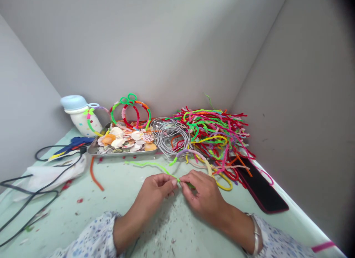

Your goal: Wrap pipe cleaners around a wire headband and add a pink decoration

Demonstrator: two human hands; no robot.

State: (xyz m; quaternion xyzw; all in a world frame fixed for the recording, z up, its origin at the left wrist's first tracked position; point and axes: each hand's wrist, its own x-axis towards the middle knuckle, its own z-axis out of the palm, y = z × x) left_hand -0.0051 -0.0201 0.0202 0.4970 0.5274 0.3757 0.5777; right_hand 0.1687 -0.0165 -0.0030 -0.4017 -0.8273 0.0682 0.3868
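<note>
Pinching a green pipe cleaner (146, 164), lower centre.
Left hand (155, 189) and right hand (203, 195) both pinch it; a slack grip could let it spring loose.

Long sleeves in the same fabric on both arms: left sleeve (94, 236) and right sleeve (283, 243) are whitish with small blue-grey floral specks, loose at the cuffs. One bit of jewellery: a thin silver bangle (256, 234) behind the right hand (203, 197).
</note>
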